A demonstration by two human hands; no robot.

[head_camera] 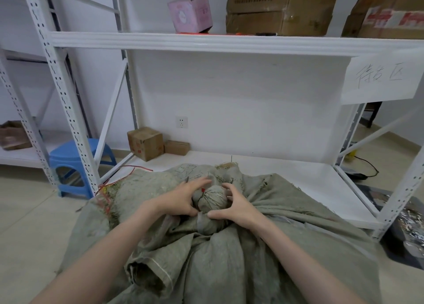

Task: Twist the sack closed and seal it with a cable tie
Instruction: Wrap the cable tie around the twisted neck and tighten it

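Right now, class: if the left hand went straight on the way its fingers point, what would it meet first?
The sack's twisted neck, which the left hand holds; beyond it, depth being unclear, probably the right hand.

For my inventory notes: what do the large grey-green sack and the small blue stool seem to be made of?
The large grey-green sack looks like woven plastic or coarse fibre with a matte finish: frayed strands show at its edges. The small blue stool seems to be moulded plastic, smooth and slightly glossy, in one even colour.
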